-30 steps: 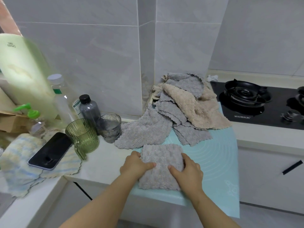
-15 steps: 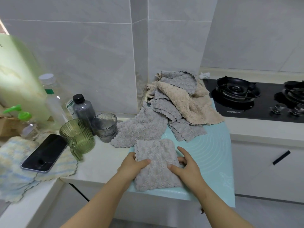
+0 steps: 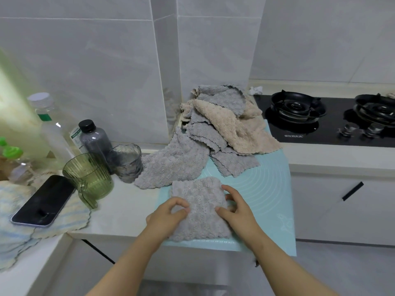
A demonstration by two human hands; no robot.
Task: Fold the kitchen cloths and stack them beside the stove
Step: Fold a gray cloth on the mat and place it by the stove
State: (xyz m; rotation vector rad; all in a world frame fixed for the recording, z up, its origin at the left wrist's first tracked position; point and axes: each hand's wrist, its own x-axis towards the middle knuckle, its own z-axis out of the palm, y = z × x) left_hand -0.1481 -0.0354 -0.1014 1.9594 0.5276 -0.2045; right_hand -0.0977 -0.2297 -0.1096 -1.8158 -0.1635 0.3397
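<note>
On the teal mat (image 3: 267, 189) at the surface (image 3: 119, 210) front edge: folded grey cloth (image 3: 199, 208). Left hand (image 3: 166, 216) fingers pinch its left edge, right hand (image 3: 237, 212) fingers curl round its right edge. Behind it, pile of unfolded cloths (image 3: 218, 129), just left of the stove (image 3: 320, 122). Green cup (image 3: 89, 176) and phone (image 3: 42, 201) further left.

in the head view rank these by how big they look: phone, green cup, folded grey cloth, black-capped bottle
1. folded grey cloth
2. phone and green cup, about alike, not ranked
3. black-capped bottle, smallest, though partly hidden
</note>
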